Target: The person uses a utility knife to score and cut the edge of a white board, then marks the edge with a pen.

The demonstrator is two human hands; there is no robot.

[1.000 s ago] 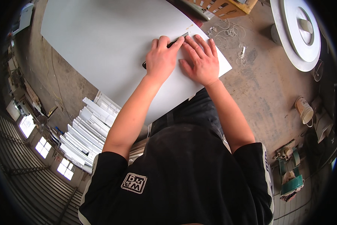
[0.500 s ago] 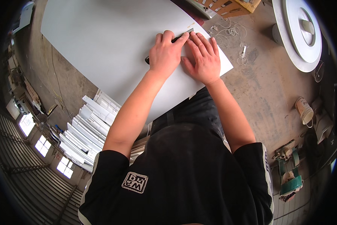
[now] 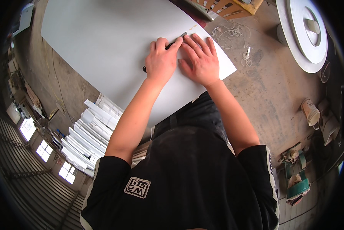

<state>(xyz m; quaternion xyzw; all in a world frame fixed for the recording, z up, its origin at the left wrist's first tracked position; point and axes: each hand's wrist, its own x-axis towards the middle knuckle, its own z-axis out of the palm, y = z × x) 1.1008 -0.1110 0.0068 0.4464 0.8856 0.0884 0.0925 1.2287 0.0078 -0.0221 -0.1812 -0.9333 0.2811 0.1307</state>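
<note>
Concrete workshop floor (image 3: 264, 103); stacked white strips (image 3: 88, 134) to the left. Broad white panel (image 3: 99, 50) before the person. Left hand (image 3: 160, 63) closed round a black-handled bladed tool (image 3: 170, 45), held low over the panel near its right-hand edge. Right hand (image 3: 202, 65) flat on panel, fingers slightly spread, tips beside the blade.

2 forearms (image 3: 136, 117) forward: left hand (image 3: 160, 61) curled, seemingly tight, right hand (image 3: 202, 65) palm-down.

Pale cord (image 3: 239, 30) lies tangled on the floor (image 3: 264, 90) near what seems an orange crate (image 3: 238, 10).
</note>
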